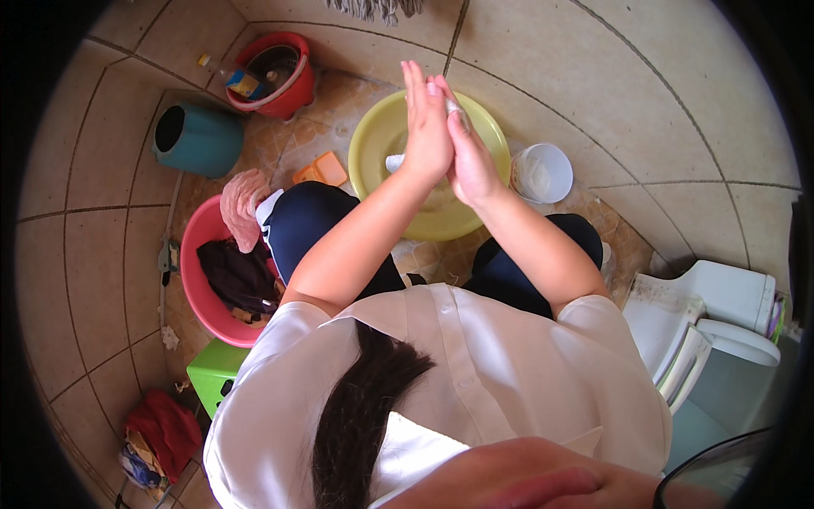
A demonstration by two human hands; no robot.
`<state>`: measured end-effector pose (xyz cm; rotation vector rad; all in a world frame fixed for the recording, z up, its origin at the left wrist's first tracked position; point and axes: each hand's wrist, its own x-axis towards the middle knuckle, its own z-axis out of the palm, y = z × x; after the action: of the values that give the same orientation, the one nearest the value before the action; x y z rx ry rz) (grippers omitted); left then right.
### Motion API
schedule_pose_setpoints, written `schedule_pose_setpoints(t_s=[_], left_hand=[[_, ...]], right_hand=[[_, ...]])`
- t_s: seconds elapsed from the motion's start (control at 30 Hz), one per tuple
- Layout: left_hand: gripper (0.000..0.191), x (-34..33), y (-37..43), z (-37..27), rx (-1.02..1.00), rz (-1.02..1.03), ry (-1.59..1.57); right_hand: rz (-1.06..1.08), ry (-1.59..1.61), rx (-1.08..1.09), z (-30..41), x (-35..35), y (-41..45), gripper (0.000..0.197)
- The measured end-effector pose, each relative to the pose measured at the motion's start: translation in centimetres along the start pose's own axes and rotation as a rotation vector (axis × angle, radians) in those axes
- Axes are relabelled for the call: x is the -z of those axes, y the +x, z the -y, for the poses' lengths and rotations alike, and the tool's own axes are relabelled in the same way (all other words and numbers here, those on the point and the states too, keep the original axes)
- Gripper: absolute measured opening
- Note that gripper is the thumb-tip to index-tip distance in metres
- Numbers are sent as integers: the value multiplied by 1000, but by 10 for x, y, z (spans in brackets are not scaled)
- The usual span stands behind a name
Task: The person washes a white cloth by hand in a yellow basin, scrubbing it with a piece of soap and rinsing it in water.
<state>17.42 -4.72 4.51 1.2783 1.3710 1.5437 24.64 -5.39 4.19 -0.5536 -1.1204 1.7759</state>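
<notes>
My left hand [427, 127] and my right hand [472, 156] are pressed palm to palm, fingers pointing away from me. A small white item [455, 109] shows between them near the fingers; most of it is hidden, so I cannot tell whether it is cloth. Both hands are above a round yellow plastic basin [372, 130] on the tiled floor. Inside the basin, another white piece [394, 163] peeks out left of my left wrist, partly covered by it. Right of the basin, a white plastic bucket [554, 168] holds something whitish.
At left, a pink tub [197, 286] holds dark clothes [235, 273], with a pink cloth [245, 207] over its rim. Farther off are an orange box [329, 168], a teal bin [213, 143] and a red mop bucket [299, 95] holding a bottle [241, 83]. A toilet [725, 292] stands right.
</notes>
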Motion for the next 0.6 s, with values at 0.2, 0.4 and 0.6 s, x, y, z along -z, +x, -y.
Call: schedule_pose_setpoints(t_s=[0.2, 0.4, 0.6], left_hand=[[66, -9, -15, 1, 304, 124, -383], [66, -6, -14, 7, 313, 242, -448], [62, 5, 0, -5, 527, 119, -582]], right_hand=[[-168, 18, -39, -13, 11, 10, 57], [-167, -85, -25, -20, 11, 10, 60], [-112, -157, 8, -29, -3, -2, 68]])
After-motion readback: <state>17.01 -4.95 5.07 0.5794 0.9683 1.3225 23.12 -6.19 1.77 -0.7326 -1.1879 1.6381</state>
